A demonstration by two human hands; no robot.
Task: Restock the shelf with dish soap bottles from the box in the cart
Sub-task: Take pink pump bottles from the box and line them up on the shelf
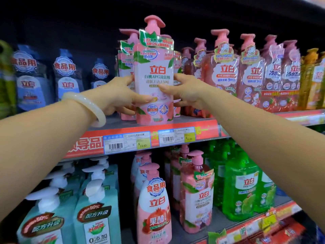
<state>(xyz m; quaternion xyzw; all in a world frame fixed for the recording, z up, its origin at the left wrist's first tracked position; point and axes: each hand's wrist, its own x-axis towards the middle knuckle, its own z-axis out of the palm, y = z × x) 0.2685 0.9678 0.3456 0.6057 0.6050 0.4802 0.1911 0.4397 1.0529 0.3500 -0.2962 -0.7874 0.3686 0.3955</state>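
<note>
At the front edge of the upper shelf, a pink peach dish soap bottle stands upright with its base on the shelf lip, label facing out. Both hands hold it from opposite sides. The left hand has its thumb laid across the lower front of the label and its fingers curled round the left flank; the right hand mirrors it, thumb on the front and the other fingers wrapped round the right side. So both sets of fingers are closed on the bottle, not open. A pale bangle sits on the left wrist.

The two-sided grip looks chosen to keep a tall, top-heavy pump bottle steady and square while it is set in line, and the forward-facing label suits a shop display. Matching peach bottles stand just behind and to its left, so this spot is probably the front of that product's row, above the price tag on the red shelf strip. Strawberry-label bottles fill the neighbouring row to the right, which leaves little room to tilt. Neither the box nor the cart is in view. My judgement is that this bottle is nearly placed, needing only a small push back or straightening.
</note>
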